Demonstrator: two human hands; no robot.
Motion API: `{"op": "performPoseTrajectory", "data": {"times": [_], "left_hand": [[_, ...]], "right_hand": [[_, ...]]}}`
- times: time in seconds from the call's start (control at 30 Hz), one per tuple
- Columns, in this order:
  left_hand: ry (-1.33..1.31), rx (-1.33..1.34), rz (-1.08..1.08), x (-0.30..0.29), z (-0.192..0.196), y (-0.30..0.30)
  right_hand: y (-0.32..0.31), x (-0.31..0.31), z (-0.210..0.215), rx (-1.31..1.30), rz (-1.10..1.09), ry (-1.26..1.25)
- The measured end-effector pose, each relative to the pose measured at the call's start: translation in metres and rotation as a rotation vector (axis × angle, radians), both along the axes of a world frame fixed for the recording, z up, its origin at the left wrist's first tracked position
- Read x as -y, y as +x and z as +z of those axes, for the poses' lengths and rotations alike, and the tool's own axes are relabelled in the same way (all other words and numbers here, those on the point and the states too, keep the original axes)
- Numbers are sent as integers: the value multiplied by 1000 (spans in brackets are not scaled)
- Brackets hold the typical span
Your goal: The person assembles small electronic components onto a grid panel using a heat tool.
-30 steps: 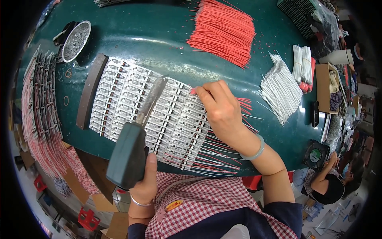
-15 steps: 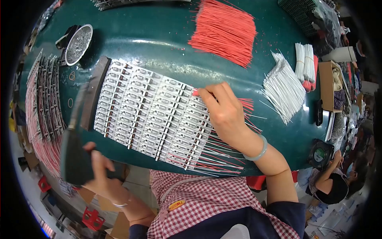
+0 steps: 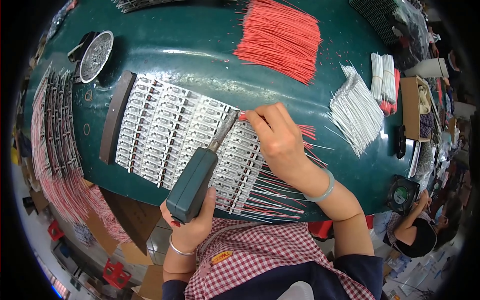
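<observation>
My left hand [image 3: 197,227] is wrapped round the dark green body of a soldering gun [image 3: 194,180]. The metal tip slants up to the top of the rightmost column of a panel of white circuit boards [image 3: 155,132]. Right there, my right hand [image 3: 281,145] pinches a short red wire [image 3: 243,116] between thumb and fingers at the panel's upper edge. The tip ends close to that wire; whether they touch I cannot tell. Red and white wires [image 3: 282,197] trail off the panel's right side below my right hand.
A brown bar [image 3: 118,117] lies along the panel's left edge. Beyond are a silver bowl [image 3: 97,55], a red wire pile [image 3: 280,40] and a white wire pile [image 3: 356,110]. Wired strips [image 3: 57,125] lie far left. A black fan [image 3: 402,194] and another person [image 3: 417,232] are at right.
My left hand has swung the soldering gun from beyond the panel's left side rightward, its tip now near the red wire. My right hand stays almost in place, still pinching.
</observation>
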State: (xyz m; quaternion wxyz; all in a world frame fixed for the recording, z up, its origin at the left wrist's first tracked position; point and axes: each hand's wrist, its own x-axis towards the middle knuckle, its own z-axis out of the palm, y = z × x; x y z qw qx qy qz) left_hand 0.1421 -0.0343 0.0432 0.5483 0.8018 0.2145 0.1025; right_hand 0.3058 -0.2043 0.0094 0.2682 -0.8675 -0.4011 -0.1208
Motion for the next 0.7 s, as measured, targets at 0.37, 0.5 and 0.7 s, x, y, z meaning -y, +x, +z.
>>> {"op": "performPoseTrajectory", "data": {"times": [0.37, 0.5, 0.7], "left_hand": [[107, 79, -72, -3, 0, 0], [-40, 2, 17, -5, -4, -19], [-860, 130, 247, -12, 15, -9]], "right_hand": [[1, -2, 1, 4, -5, -9], [0, -2, 4, 9, -7, -20], [-1, -2, 3, 19, -12, -35]]}}
